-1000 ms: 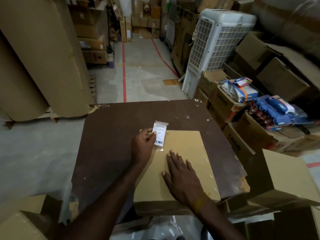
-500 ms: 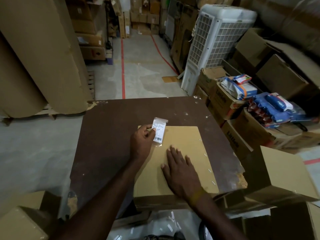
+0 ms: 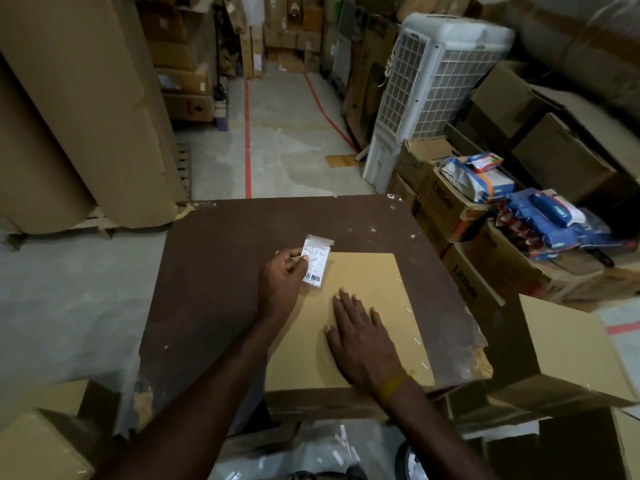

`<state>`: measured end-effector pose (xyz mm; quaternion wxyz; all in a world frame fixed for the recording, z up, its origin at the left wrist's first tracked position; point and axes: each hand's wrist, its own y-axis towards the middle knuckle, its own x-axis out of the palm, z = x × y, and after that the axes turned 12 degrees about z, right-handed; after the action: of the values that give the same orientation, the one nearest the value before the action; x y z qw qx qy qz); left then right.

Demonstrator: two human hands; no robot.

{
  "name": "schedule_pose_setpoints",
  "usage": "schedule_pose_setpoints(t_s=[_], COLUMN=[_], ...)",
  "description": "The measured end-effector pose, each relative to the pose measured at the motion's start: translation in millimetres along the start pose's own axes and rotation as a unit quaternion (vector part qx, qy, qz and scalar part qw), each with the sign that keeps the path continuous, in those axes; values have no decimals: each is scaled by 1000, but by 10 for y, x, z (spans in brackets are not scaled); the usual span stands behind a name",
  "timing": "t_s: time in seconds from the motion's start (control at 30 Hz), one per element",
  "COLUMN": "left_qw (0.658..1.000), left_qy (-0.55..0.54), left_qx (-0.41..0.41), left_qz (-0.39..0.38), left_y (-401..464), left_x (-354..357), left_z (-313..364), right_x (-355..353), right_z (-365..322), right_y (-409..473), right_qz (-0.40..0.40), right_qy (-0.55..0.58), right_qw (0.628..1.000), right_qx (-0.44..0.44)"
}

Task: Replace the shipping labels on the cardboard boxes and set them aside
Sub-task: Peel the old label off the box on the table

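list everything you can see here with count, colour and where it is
flat cardboard box: one, tan, lying on the table, near edge
shipping label: one, white with barcode, at the box's far left corner
table: one, dark brown, chipped, centre
air cooler: one, white, far right of the table
cardboard rolls: several, tan, standing at left
open cartons: several, brown, right of the table
packets: several, blue and white, on those cartons
floor lines: two, red, aisle beyond the table
left hand: pinches the label
right hand: flat on the box
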<state>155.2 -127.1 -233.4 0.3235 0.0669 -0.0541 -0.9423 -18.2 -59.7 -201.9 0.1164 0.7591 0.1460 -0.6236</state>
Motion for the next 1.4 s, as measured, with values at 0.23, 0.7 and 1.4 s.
schedule_pose_setpoints(t_s=[0.23,0.7,1.4], left_qw=[1000,999,996], left_qy=[19,40,80], left_qx=[16,24,44], left_qz=[1,10,4], left_y=[2,-15,-44], left_x=[27,32,61], left_z=[-17,54,76], right_x=[-28,9,-17], right_z=[77,52,44], right_y=[127,-29,498], right_qz=[-6,1,-19], right_qy=[-10,10,-13], right_qw=[1000,1000,1000], right_qx=[5,-13,21])
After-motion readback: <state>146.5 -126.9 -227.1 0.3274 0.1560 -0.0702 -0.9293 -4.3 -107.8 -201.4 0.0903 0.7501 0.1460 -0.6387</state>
